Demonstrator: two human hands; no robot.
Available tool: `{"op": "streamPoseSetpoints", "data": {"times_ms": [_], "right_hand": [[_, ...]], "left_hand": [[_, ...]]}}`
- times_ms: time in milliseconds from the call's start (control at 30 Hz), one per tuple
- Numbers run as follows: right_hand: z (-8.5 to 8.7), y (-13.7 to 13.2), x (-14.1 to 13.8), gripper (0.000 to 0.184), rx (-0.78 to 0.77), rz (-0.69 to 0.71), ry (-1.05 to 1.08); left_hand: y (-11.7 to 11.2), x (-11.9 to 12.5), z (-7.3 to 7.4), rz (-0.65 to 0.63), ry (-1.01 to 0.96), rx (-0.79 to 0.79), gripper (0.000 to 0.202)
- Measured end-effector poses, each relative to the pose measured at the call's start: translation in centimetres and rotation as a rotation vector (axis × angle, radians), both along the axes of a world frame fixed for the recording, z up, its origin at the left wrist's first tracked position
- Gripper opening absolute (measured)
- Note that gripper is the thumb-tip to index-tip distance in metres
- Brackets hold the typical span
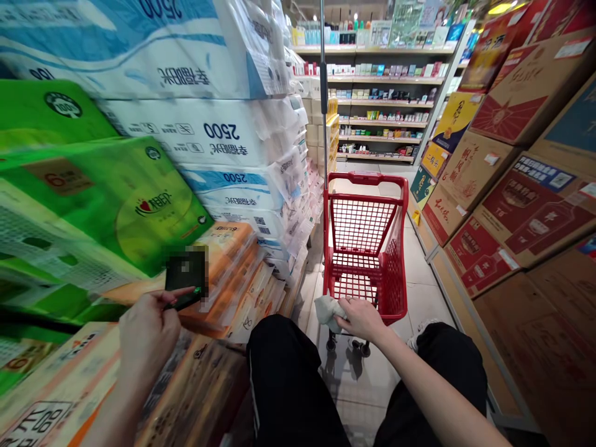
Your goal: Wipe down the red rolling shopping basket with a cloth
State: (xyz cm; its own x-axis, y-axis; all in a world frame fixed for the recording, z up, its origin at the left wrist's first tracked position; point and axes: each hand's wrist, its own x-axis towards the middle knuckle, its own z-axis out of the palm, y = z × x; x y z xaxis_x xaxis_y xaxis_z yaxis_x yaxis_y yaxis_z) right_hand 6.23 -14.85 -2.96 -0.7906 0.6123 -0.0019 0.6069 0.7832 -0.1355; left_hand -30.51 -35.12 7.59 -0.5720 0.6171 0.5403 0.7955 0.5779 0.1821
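My left hand (148, 326) is closed on a dark phone (184, 279), whose blurred-out screen faces me, with a small green spot near the thumb. It is held just over orange-wrapped tissue packs (233, 254) at the left. My right hand (364, 320) pinches a crumpled pale cloth (328, 310) at the near side of a red shopping cart (403, 261). The cloth hides part of the cart's lower left edge; whether it touches the cart I cannot tell. No goods show in the cart's lattice basket.
Green tissue packs (139, 192) and tall stacks of white-and-blue paper packs (200, 133) line the left. Cardboard cartons (475, 174) rise along the right. A thin upright pole (323, 87) stands by the cart. Shelves of small boxes (386, 81) close off the tiled aisle (426, 288).
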Motion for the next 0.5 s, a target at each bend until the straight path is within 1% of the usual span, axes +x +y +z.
{"op": "streamPoseSetpoints", "data": {"times_ms": [200,333,433,500], "right_hand": [[-0.16,0.05,0.09,0.031,0.014,0.012,0.010],[-0.23,0.13,0.14,0.030,0.024,0.020,0.014],[-0.26,0.17,0.14,0.031,0.016,0.022,0.009],[-0.31,0.19,0.15,0.031,0.014,0.017,0.006]], "left_hand": [[-0.14,-0.46,-0.57,0.013,0.035,-0.037,0.016],[-0.03,-0.67,-0.86,0.035,0.024,-0.068,0.015],[0.14,-0.45,-0.65,0.024,0.017,-0.107,0.016],[0.10,-0.15,-0.33,0.000,0.007,-0.098,0.018]]}}
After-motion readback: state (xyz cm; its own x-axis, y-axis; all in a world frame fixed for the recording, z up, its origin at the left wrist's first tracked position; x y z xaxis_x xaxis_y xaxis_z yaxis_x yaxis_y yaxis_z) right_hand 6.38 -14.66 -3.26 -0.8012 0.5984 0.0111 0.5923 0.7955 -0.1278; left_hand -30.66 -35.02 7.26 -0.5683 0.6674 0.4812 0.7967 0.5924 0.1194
